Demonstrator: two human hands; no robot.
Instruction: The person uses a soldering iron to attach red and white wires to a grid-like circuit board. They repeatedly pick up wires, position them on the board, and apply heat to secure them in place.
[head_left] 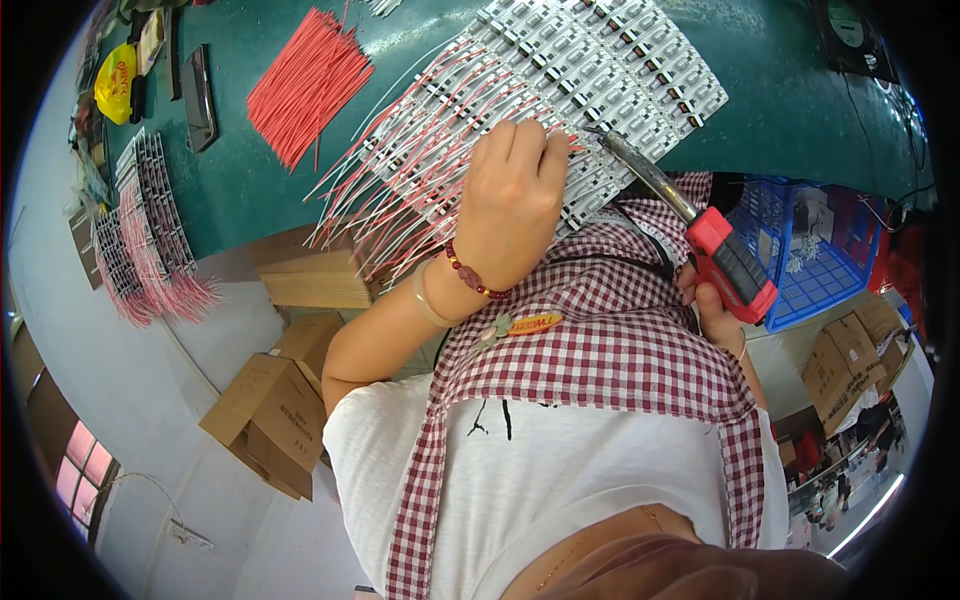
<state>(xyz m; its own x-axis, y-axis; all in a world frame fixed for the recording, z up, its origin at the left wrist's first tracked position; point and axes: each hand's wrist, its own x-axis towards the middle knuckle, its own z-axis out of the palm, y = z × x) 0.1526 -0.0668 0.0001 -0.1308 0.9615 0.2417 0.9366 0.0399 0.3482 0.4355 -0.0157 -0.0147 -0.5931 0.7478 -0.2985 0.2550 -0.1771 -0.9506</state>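
Observation:
My left hand [515,190] is closed in a pinch over a panel of small metal parts [640,60], and a bit of red wire shows at its fingertips. Rows of red and white wires [420,150] stick out from the panel's left part, some passing under my wrist. In my right hand [712,312] is the red and black handle of a soldering iron [730,262]. Its metal shaft slants up and left, and the tip rests at or just above the panel beside my left fingertips; I cannot tell whether it touches.
On the green table [235,190] lie a bundle of red wires [308,85], a phone [199,98] and a yellow packet [115,83]. Wired panels [150,210] hang over the left edge. A blue basket [815,250] stands at right. Cardboard boxes [265,405] sit below.

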